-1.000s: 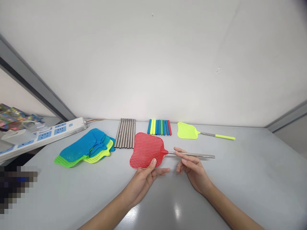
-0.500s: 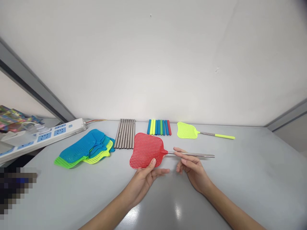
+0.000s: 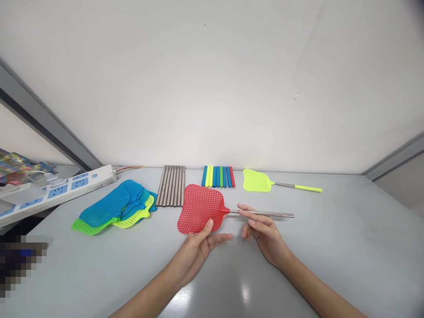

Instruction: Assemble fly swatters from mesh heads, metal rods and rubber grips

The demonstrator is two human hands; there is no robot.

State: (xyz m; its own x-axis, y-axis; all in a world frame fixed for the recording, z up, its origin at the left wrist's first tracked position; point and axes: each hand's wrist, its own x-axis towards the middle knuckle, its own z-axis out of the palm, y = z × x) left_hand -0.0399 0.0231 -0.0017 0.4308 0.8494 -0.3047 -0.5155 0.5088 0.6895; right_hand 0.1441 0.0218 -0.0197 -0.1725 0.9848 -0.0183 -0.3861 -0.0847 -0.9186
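A fly swatter with a red mesh head (image 3: 200,207) and a bare metal rod (image 3: 278,215) lies across in front of me, its head to the left. My left hand (image 3: 202,249) pinches the lower edge of the mesh, thumb on top and some fingers hidden beneath. At the rod near the red neck, my right hand (image 3: 263,234) has the metal between its fingers. Behind the mesh head stands a row of metal rods (image 3: 170,185). Short coloured grip sleeves (image 3: 218,176) lie side by side near the wall.
A yellow fly swatter (image 3: 256,181) with a yellow grip lies at the back right. Blue, green and yellow swatter heads (image 3: 109,205) are piled at left. Beyond them are a white power strip (image 3: 89,179) with plugs and a shiny wrapper (image 3: 16,165). A wall closes the table's back.
The view has shifted slightly, so everything sits a little further left. Both hands keep the same hold on the red fly swatter.
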